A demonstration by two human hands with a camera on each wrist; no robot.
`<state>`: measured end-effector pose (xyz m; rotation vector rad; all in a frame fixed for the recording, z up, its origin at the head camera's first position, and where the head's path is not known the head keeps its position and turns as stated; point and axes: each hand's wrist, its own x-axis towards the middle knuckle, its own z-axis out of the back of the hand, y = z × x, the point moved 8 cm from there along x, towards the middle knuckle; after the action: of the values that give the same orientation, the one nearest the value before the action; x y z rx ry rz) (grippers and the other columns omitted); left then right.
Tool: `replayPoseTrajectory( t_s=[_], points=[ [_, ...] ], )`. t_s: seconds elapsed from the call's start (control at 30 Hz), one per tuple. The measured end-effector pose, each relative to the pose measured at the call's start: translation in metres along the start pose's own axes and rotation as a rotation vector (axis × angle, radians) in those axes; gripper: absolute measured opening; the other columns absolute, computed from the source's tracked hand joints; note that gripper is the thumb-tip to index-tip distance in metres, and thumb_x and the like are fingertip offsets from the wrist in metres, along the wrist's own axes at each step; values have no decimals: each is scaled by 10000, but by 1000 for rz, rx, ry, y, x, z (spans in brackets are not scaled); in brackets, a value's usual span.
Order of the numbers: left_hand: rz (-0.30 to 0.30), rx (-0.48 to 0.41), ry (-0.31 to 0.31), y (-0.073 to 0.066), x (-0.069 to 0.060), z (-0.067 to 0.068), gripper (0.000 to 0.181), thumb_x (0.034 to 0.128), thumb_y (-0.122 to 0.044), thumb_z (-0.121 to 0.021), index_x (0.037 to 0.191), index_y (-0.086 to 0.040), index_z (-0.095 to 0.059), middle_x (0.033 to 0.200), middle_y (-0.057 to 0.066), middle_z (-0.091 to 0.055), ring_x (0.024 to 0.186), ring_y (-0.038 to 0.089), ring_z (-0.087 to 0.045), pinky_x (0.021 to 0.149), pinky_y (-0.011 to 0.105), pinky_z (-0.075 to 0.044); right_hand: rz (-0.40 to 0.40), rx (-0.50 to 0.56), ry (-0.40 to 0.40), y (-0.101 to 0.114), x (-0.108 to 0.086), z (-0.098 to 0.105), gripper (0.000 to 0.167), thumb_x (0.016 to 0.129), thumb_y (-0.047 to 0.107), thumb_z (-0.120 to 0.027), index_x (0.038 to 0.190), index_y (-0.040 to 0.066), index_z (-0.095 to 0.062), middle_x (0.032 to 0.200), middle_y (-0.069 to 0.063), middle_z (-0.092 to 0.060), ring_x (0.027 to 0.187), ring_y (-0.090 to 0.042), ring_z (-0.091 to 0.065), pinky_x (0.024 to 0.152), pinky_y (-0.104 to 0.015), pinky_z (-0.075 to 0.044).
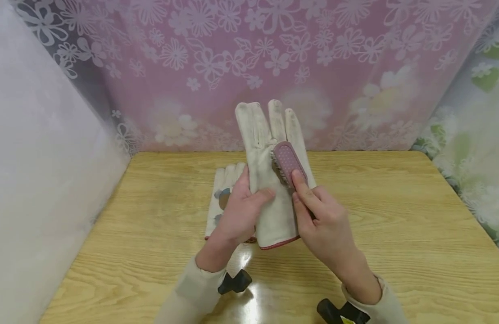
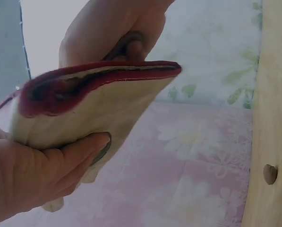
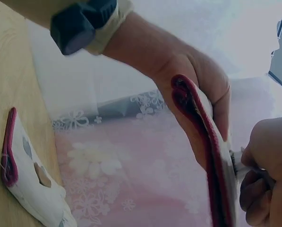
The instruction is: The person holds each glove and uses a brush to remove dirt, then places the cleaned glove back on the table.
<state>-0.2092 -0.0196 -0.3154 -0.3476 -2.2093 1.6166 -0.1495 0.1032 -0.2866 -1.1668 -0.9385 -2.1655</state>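
Note:
A cream cloth work glove (image 1: 269, 211) with a red-trimmed cuff is held up above the table, its fingers pointing away. My left hand (image 1: 241, 211) grips it from the left side, thumb across the near face and fingers behind. In the left wrist view the cuff opening (image 2: 126, 71) shows folded red edging. My right hand (image 1: 324, 220) holds a small brush with a pinkish dotted back (image 1: 289, 159), its bristles against the glove's face. A second cream glove (image 1: 219, 180) lies on the table behind my left hand, partly hidden; grey and brown patches show on it.
The wood-grain table (image 1: 152, 216) spreads around the hands. A pink flowered curtain (image 1: 233, 67) hangs along its far edge, with pale sheets at both sides. Black wrist devices (image 1: 235, 282) sit at the sleeves. A small brown oval (image 2: 270, 174) shows at the right of the left wrist view.

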Motion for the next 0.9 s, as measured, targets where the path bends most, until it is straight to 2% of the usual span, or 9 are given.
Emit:
replayPoseTrajectory(
  t_s=[0.13,0.23,0.4,0.57,0.63,0.7,0.8,0.87,0.9],
  points=[
    [43,-161,-47,4,9,10,537,967,10,-444,1463,-141,-304,1309,165,-552,1075,195,-633,873,369,-553,15,-54,66,4,-2,-6,361,978,110,-586,1332,39,-611,709,-92,-539,529,-69,-332,421,-174,-296],
    [78,-190,-43,11,16,16,494,991,-44,-437,1456,-152,-312,1261,126,-569,1045,185,-644,864,365,-553,-3,-89,110,4,-4,-9,478,868,-19,-668,1336,55,-613,696,-90,-520,525,-62,-307,414,-176,-284],
    [49,-78,-32,17,21,12,516,983,-21,-410,1478,-125,-306,1217,212,-585,946,191,-671,795,357,-575,-30,-152,130,0,-5,-13,535,825,-54,-690,1344,47,-610,689,-104,-510,496,-77,-311,396,-206,-311],
    [1,57,-78,25,29,-1,536,995,-1,-377,1512,-115,-295,1342,200,-536,1105,243,-625,905,357,-542,-115,-200,96,-17,-7,-18,488,856,-51,-668,1337,11,-609,698,-144,-520,477,-125,-359,389,-269,-337],
    [-5,67,-118,25,30,0,536,999,0,-378,1515,-115,-291,1364,182,-529,1147,272,-612,924,368,-536,-168,-114,116,-27,-6,-19,467,880,-58,-651,1340,4,-601,714,-147,-551,516,-113,-380,425,-245,-345],
    [-7,59,-165,23,28,7,519,1002,-9,-392,1502,-122,-309,1335,182,-552,1116,292,-630,896,380,-550,-268,86,178,-38,-5,-23,451,932,-31,-611,1376,40,-572,907,-174,-675,675,-96,-563,548,-181,-449],
    [-16,9,-190,16,25,13,505,996,-8,-413,1483,-106,-321,1290,201,-563,1056,269,-644,874,371,-550,-499,464,261,-55,-7,-23,428,1014,55,-522,1438,105,-516,779,-93,-642,630,-37,-520,497,-171,-399],
    [-7,-23,-180,14,23,14,485,989,-10,-428,1460,-83,-337,1257,201,-562,1014,231,-637,869,346,-537,-625,607,274,-62,-9,-20,420,1039,101,-483,1457,135,-499,699,-44,-570,585,-27,-489,445,-207,-360],
    [-1,-35,-167,14,23,13,489,987,-9,-430,1461,-76,-333,1252,198,-556,1006,212,-630,872,336,-529,-640,626,276,-64,-9,-18,418,1040,103,-482,1456,134,-502,633,-22,-457,531,-45,-395,422,-249,-310]
  ],
)
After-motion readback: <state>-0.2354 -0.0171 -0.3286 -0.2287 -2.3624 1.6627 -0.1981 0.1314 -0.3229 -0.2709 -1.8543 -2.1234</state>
